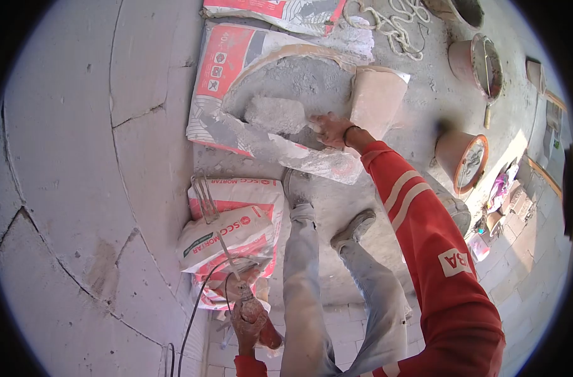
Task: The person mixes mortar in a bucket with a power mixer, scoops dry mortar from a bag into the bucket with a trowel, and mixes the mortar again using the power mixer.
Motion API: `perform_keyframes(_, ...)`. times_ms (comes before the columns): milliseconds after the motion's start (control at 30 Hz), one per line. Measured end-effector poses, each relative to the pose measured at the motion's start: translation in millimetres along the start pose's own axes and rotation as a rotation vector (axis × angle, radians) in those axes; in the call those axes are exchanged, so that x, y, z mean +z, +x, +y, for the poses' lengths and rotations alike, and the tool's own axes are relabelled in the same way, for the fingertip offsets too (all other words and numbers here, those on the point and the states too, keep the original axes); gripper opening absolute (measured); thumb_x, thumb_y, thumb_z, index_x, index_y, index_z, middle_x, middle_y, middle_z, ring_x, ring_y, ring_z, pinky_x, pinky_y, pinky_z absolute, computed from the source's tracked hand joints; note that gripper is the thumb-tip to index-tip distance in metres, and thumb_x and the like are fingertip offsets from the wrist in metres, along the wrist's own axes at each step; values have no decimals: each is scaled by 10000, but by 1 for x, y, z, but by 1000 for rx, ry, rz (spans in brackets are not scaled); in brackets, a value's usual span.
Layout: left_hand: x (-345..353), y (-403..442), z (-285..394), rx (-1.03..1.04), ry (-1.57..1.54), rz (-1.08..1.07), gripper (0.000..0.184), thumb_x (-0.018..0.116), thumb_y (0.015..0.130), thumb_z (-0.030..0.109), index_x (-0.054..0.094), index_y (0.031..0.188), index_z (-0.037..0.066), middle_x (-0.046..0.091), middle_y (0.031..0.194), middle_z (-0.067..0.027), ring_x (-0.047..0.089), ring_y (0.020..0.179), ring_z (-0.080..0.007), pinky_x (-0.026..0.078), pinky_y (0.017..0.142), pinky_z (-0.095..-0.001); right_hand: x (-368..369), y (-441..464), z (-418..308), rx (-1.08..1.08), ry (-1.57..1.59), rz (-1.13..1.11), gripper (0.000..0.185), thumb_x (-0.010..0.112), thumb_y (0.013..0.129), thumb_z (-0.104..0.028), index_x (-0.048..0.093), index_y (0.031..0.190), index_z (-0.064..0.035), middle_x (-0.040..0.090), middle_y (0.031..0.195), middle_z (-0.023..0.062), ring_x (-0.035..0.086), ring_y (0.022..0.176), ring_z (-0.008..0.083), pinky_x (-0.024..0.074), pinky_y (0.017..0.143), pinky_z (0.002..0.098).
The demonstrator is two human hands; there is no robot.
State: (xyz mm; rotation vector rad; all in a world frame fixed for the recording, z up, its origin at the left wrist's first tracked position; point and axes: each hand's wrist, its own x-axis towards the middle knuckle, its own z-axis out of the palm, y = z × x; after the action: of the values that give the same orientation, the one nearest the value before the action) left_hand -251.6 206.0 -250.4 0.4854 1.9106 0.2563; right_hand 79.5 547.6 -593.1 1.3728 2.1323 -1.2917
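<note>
My right hand (330, 130), in a red sleeve, reaches into an opened paper mortar bag (218, 69) of grey powder (299, 78). Its fingers are closed at the near end of a blocky, dust-covered scoop (274, 115) lying on the powder; the grip itself is partly hidden. Low in the view, my left hand (248, 319) is wrapped round a dusty electric drill mixer (270, 336). The mixer's shaft points away from me, and its wire whisk (203, 198) is over closed mortar bags (233, 235).
A pale block wall (79, 188) runs along the left. On the right stand several buckets, one with an orange rim (462, 162) and another with a handle (478, 66). Rope (396, 28) lies at the top. A black cable (189, 320) trails beside the wall.
</note>
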Motion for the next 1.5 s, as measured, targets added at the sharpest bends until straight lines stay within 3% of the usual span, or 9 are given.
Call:
perform_keyframes(200,-6,-9,-26,212,225,52,575,847,692,170,624,1175,-48,676,1027,-178,644,955,-345,508,903,-423,-62,-72,-9,79,111,-97,639,675,864,-251,518,1475,-151,674,1199,243,632,1139,426,509,984,497)
perform_keyframes(300,-11,-10,-47,342,327,-14,681,808,704,110,568,1316,-70,669,1114,-169,633,1022,-253,504,950,-389,-65,-133,-2,69,141,-49,649,669,864,-254,505,1483,-149,680,1115,246,641,1084,425,509,962,507)
perform_keyframes(433,0,-29,-35,204,240,-37,598,799,702,119,606,1233,-79,681,1066,-171,645,998,-325,504,940,-422,-52,-250,2,76,289,87,657,682,827,-248,519,1452,-130,685,956,244,657,969,439,517,891,527)
perform_keyframes(600,-15,-41,-88,234,224,-58,513,763,724,72,611,1195,-62,657,1021,-107,633,926,-223,515,874,-361,15,-437,7,158,364,317,630,693,815,-256,524,1385,-47,652,832,258,648,807,461,514,739,531)
perform_keyframes(833,23,-71,-72,230,259,-168,518,748,732,78,603,1208,-65,650,1028,-105,631,935,-278,518,884,-381,80,-642,-23,697,662,434,510,641,802,-205,526,1260,-12,637,793,248,643,774,478,519,722,527)
perform_keyframes(967,22,-49,-120,434,325,-193,593,736,720,66,593,1280,-68,659,1133,-128,627,1046,-276,492,966,-381,98,-628,19,879,1084,473,441,640,827,-226,573,1189,17,692,926,265,685,889,452,544,790,528)
perform_keyframes(1100,29,-58,-125,239,250,-189,644,752,709,88,584,1309,-74,653,1189,-149,616,1104,-287,472,1006,-381,159,-528,127,1084,479,312,394,627,874,-167,563,1208,32,702,948,287,717,975,426,580,838,524)
perform_keyframes(1333,34,-77,-89,351,409,-190,535,768,714,125,619,1197,-50,664,1069,-136,637,988,-273,510,928,-396,99,-589,41,1254,445,379,414,660,882,-140,541,1258,-17,701,1064,256,678,1048,455,552,911,524)
perform_keyframes(1500,35,-74,-94,313,261,-58,494,788,685,112,639,1130,-43,679,1009,-136,652,929,-275,522,871,-406,57,-610,-59,913,486,708,328,648,922,-161,554,1197,-8,685,1009,258,666,924,462,525,820,537)
